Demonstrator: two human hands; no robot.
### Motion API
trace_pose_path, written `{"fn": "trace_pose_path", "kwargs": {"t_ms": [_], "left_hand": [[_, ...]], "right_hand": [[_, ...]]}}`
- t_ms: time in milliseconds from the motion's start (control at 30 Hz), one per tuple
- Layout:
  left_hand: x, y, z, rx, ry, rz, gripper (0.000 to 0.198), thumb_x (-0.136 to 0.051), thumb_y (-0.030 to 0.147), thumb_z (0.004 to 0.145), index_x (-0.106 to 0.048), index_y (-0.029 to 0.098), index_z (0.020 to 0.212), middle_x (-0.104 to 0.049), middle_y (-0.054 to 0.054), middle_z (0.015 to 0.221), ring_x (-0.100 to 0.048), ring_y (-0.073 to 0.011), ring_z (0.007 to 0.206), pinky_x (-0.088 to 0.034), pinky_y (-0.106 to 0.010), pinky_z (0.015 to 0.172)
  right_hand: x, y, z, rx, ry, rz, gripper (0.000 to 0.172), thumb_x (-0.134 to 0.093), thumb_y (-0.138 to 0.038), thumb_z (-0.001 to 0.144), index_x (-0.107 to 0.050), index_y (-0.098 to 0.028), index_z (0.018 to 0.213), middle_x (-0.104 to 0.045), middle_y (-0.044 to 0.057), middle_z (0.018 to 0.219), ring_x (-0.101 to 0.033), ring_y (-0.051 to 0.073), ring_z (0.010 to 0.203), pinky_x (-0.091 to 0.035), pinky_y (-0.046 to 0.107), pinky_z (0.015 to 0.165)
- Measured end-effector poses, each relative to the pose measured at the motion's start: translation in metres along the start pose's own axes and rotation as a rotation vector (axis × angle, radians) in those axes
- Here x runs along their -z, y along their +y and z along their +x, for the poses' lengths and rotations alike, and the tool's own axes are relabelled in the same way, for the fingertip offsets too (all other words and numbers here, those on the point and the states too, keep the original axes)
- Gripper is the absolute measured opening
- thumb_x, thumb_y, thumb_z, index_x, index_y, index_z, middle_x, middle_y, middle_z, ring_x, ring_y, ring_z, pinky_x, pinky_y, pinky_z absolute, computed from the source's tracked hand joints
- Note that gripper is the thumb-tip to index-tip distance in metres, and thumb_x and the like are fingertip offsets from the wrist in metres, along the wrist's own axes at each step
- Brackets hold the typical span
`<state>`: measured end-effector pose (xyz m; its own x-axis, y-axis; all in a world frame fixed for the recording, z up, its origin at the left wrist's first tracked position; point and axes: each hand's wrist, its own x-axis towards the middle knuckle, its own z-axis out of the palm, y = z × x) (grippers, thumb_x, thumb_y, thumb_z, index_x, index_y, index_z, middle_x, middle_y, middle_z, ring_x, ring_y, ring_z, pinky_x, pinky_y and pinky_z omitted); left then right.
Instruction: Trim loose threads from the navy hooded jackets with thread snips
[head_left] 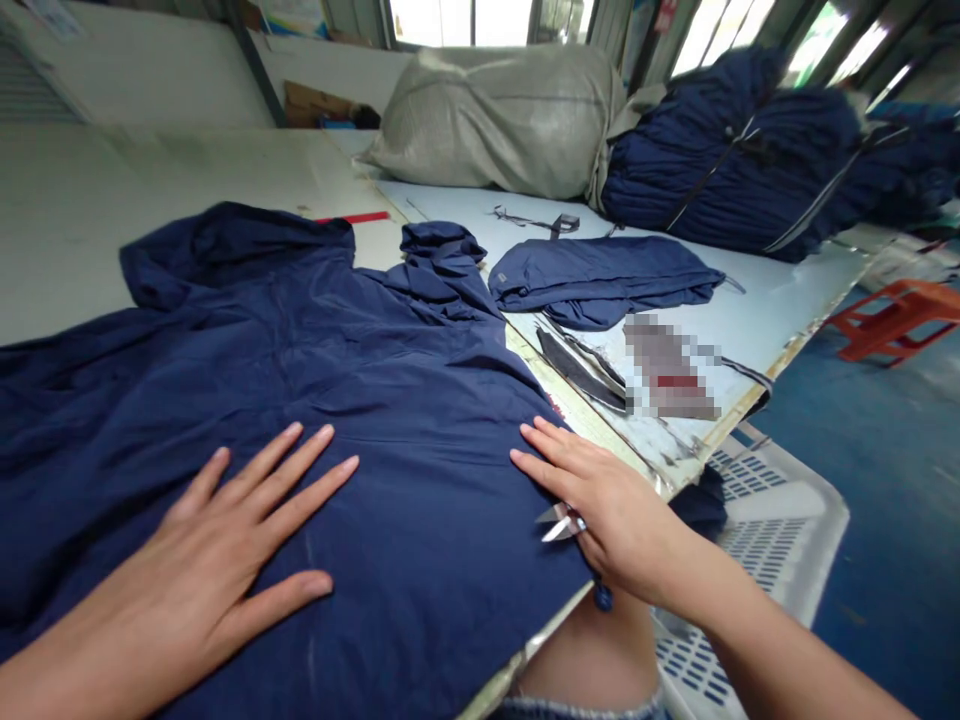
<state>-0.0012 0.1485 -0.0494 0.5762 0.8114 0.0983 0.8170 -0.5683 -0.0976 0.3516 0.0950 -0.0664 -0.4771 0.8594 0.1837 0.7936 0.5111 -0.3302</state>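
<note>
A large navy blue jacket (315, 380) lies spread over the table in front of me. My left hand (225, 545) rests flat on it, fingers spread, holding nothing. My right hand (600, 500) lies on the jacket's right edge, its forefingers stretched onto the cloth. Small metal thread snips (559, 522) are tucked under its palm, blades poking out to the left.
A folded navy garment (600, 280) and dark fabric strips (581, 365) lie on the table (772, 310) to the right. Behind stand a grey sack (502, 120) and a bundle of navy garments (750, 160). A white plastic basket (772, 530) and an orange stool (892, 315) stand on the floor.
</note>
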Motion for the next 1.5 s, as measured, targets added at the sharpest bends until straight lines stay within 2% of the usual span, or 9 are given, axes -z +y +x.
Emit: {"fn": "trace_pose_path", "kwargs": {"t_ms": [233,367,467,567,767,967,1200,1367,1500], "left_hand": [[-0.015,-0.025,0.037,-0.057,-0.091,-0.109,0.055,-0.037,0.050,0.097,-0.033,0.038,0.150,-0.026,0.001,0.162,-0.022,-0.0303,0.150,-0.013,-0.060,0.118],[-0.004,-0.027,0.060,-0.039,-0.172,-0.062,0.066,-0.037,0.061,0.095,-0.030,0.030,0.153,-0.023,-0.008,0.163,-0.019,-0.0342,0.150,-0.012,-0.068,0.115],[0.013,-0.019,0.043,-0.021,-0.080,-0.029,0.067,-0.038,0.058,0.096,-0.031,0.023,0.153,-0.025,-0.012,0.162,-0.021,-0.0328,0.150,-0.012,-0.064,0.117],[0.030,0.000,0.003,-0.048,-0.025,-0.127,0.055,-0.040,0.051,0.098,-0.046,0.023,0.145,-0.035,-0.010,0.159,-0.029,-0.0300,0.147,-0.019,-0.058,0.119],[0.031,0.053,-0.051,0.002,0.038,-0.488,0.024,-0.052,0.032,0.096,-0.070,0.020,0.109,-0.067,-0.008,0.120,-0.059,-0.0223,0.114,-0.047,-0.037,0.099],[0.020,0.068,-0.051,0.087,0.034,-0.531,0.030,-0.075,0.038,0.081,-0.063,0.020,0.103,-0.063,-0.004,0.106,-0.056,-0.0241,0.103,-0.046,-0.041,0.090],[0.025,0.070,-0.048,0.130,-0.020,-0.469,0.044,-0.078,0.038,0.078,-0.058,0.020,0.113,-0.063,-0.005,0.109,-0.056,-0.0264,0.106,-0.046,-0.043,0.093],[0.037,0.079,-0.034,0.207,-0.151,-0.389,0.055,-0.083,0.040,0.071,-0.058,0.014,0.113,-0.062,-0.010,0.108,-0.058,-0.0307,0.105,-0.049,-0.046,0.092],[0.032,0.078,-0.029,0.228,-0.122,-0.452,0.057,-0.085,0.041,0.068,-0.057,0.016,0.111,-0.062,-0.008,0.107,-0.060,-0.0289,0.102,-0.050,-0.044,0.090]], "right_hand": [[0.005,0.021,0.032,-0.026,-0.087,-0.096,0.074,-0.045,0.003,0.071,-0.049,-0.010,0.144,-0.040,0.015,0.154,-0.035,0.027,0.145,-0.035,0.048,0.118],[0.007,0.033,0.054,-0.032,-0.092,-0.223,0.066,-0.040,0.003,0.079,-0.051,-0.009,0.143,-0.045,0.016,0.151,-0.038,0.028,0.143,-0.036,0.048,0.117],[0.009,0.021,0.048,0.034,-0.031,-0.225,0.066,-0.044,0.002,0.075,-0.052,-0.005,0.141,-0.047,0.018,0.149,-0.039,0.031,0.142,-0.035,0.051,0.117],[0.011,-0.007,0.032,0.102,0.070,-0.075,0.066,-0.042,0.001,0.073,-0.055,-0.008,0.138,-0.053,0.015,0.146,-0.046,0.028,0.138,-0.039,0.050,0.115],[-0.008,-0.068,0.029,0.021,0.155,0.283,0.051,-0.040,-0.003,0.081,-0.064,-0.013,0.125,-0.074,0.010,0.103,-0.069,0.020,0.091,-0.056,0.035,0.086],[-0.032,-0.085,0.039,-0.091,0.138,0.462,0.040,-0.042,-0.012,0.090,-0.066,-0.014,0.123,-0.074,0.008,0.092,-0.068,0.018,0.081,-0.053,0.032,0.081],[-0.025,-0.084,0.031,-0.006,0.005,0.413,0.028,-0.070,-0.024,0.086,-0.071,-0.018,0.113,-0.068,0.005,0.093,-0.064,0.016,0.078,-0.048,0.026,0.072],[-0.022,-0.088,0.033,-0.025,-0.101,0.307,0.016,-0.065,-0.016,0.086,-0.069,-0.018,0.101,-0.064,0.004,0.094,-0.062,0.016,0.078,-0.044,0.027,0.069],[-0.025,-0.094,0.034,-0.033,-0.101,0.222,0.019,-0.056,-0.003,0.079,-0.063,-0.017,0.089,-0.061,0.004,0.089,-0.060,0.017,0.075,-0.042,0.027,0.066]]}}
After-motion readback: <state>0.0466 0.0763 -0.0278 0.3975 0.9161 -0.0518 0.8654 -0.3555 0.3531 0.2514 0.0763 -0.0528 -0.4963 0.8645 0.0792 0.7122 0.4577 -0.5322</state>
